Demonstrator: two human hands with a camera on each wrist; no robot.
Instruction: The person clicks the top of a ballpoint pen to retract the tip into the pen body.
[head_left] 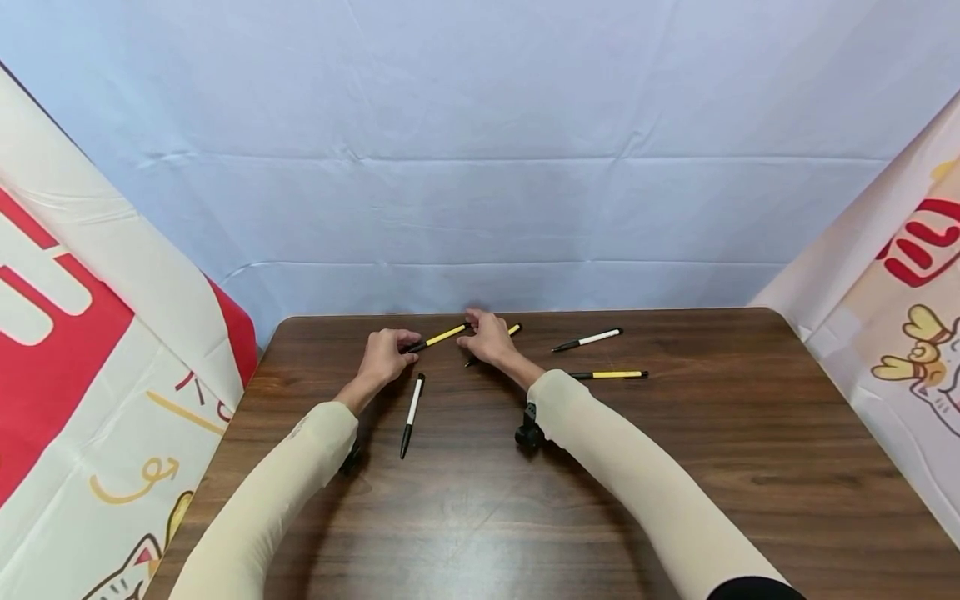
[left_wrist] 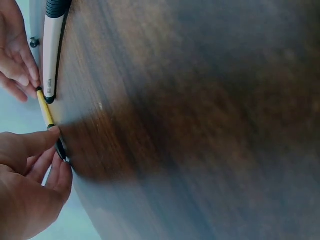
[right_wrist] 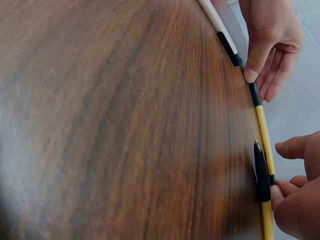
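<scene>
A brown wood-grain tbl [head_left: 750,433] is stretching across the spot, its far corners curving round & a pale patch of light shining on its near middle. A pale blue cloth [head_left: 480,208] is hanging right behind the far edge, creases running across it; a red-and-white banner [head_left: 56,400] is draping along the L side, & a pale banner [head_left: 862,267] w/ red marks & cartoon figures is slanting down the R. Up near the far edge, the L hand [head_left: 384,358] is pinching the black end of a yellow-and-black pen [head_left: 447,336] btwn thumb & fingers; the pen is lying slantwise btwn both hands. The R hand [head_left: 492,340] is reaching about its other end, thumb & finger standing wide apart; can't tell if a fingertip is touching it. A second yellow pen [head_left: 514,329] is lying partly under that hand, tip poking out. A white pen [head_left: 412,414] is lying nearer the person; another white pen [head_left: 600,337] & a third yellow pen [head_left: 611,375] are lying over to the R. Cream sleeves [head_left: 637,467] are covering both forearms, w/ a small black device [head_left: 529,432] sitting under the R wrist.
</scene>
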